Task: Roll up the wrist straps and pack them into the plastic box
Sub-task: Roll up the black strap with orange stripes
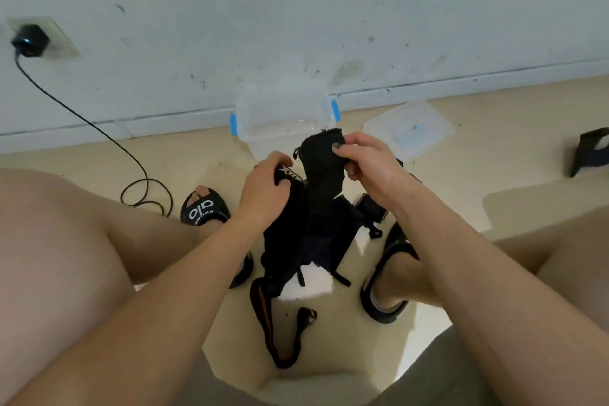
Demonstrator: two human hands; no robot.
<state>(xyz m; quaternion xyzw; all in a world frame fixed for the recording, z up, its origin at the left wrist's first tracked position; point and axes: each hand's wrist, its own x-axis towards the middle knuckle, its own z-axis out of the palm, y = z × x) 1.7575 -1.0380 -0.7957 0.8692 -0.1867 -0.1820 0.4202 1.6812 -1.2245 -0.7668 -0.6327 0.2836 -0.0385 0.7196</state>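
the black wrist strap [321, 171] hangs between your hands, its top end pinched by your right hand [364, 165]; your left hand [265, 188] grips a rolled part with white lettering. just beyond both hands sits the open plastic box [283, 119] (lid [408, 130] beyond your right hand).

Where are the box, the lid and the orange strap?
box [245, 109]: head view, on its left wall.
lid [408, 128]: head view, on its flat middle.
orange strap [263, 310]: head view, on its left run on the floor.
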